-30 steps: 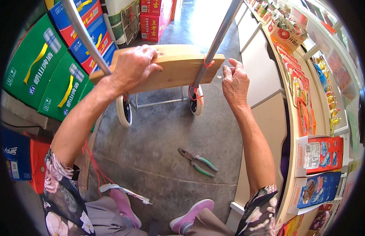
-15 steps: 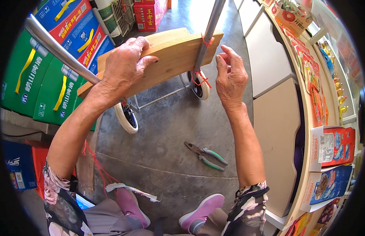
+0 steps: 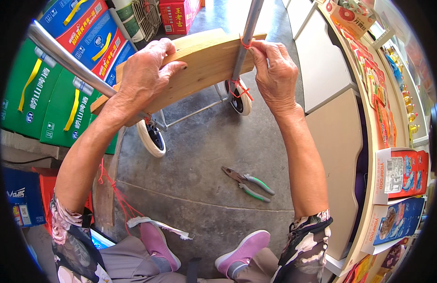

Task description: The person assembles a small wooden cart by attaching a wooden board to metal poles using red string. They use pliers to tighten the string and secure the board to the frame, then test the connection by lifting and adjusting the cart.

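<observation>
My left hand (image 3: 144,78) is closed over the top edge of a wooden board (image 3: 206,63), thumb on its near face. The board stands on edge across a wheeled metal frame, between a left metal tube (image 3: 70,59) and a right metal tube (image 3: 249,28). Red string (image 3: 245,43) ties the board's right end to the right tube, and a second red tie (image 3: 237,87) is knotted lower down. At the upper tie my right hand (image 3: 278,78) pinches the string between thumb and fingers; the fingertips partly hide it. Two white-rimmed wheels (image 3: 152,139) show below the board.
Pliers with green-and-grey handles (image 3: 256,187) lie on the concrete floor. Loose red string (image 3: 115,188) and a white strip (image 3: 164,227) lie near my left shoe. Green and blue cartons (image 3: 58,104) stack at left. Cabinets (image 3: 329,165) and shelves of packets line the right.
My right hand has moved up and left, from beside the tube to the upper red tie, and its fingers have closed there. My left hand stays on the board.
</observation>
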Motion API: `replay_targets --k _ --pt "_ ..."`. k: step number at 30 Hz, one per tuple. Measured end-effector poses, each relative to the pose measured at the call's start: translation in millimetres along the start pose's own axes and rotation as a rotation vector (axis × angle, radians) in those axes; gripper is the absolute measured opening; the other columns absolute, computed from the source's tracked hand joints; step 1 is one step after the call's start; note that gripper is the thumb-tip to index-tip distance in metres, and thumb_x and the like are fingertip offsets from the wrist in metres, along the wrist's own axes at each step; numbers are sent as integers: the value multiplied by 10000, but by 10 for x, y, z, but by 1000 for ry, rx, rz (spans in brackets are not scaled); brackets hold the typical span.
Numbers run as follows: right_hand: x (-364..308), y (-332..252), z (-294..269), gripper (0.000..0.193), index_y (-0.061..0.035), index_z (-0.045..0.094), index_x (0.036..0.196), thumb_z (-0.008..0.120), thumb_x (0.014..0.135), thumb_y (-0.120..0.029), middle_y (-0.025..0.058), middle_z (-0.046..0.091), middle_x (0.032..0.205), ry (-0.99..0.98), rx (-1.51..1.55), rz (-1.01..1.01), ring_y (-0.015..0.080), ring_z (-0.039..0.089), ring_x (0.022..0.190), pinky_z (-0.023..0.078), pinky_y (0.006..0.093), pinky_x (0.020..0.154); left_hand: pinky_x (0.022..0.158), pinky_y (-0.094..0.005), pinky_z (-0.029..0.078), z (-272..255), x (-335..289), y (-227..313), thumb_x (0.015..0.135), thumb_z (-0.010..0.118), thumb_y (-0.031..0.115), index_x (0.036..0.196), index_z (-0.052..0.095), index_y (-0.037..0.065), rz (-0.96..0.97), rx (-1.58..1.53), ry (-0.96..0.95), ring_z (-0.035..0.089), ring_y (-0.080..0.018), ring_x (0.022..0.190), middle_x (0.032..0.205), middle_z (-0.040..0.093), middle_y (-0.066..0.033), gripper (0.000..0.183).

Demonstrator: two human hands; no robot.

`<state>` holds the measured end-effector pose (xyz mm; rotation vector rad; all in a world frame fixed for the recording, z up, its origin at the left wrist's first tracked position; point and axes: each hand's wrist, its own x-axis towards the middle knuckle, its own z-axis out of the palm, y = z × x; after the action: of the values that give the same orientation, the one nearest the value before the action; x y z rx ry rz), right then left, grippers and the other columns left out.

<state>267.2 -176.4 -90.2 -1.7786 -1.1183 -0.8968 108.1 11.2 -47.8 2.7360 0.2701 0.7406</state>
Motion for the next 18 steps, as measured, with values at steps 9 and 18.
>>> replay_targets --k 9,18 --pt "20 5 -11 73 -89 652 900 608 852 -123 84 620 761 -58 11 30 277 611 749 512 384 663 756 -343 531 -11 6 7 801 717 208 997 583 37 -40 29 -49 657 -264 853 928 654 -154 293" --pt "125 43 -63 75 -27 584 899 546 861 -80 131 644 789 -249 -118 -51 282 628 774 520 393 647 763 -336 524 -10 2 12 799 718 216 1005 585 41 -55 37 -37 657 -262 867 922 652 -151 302"
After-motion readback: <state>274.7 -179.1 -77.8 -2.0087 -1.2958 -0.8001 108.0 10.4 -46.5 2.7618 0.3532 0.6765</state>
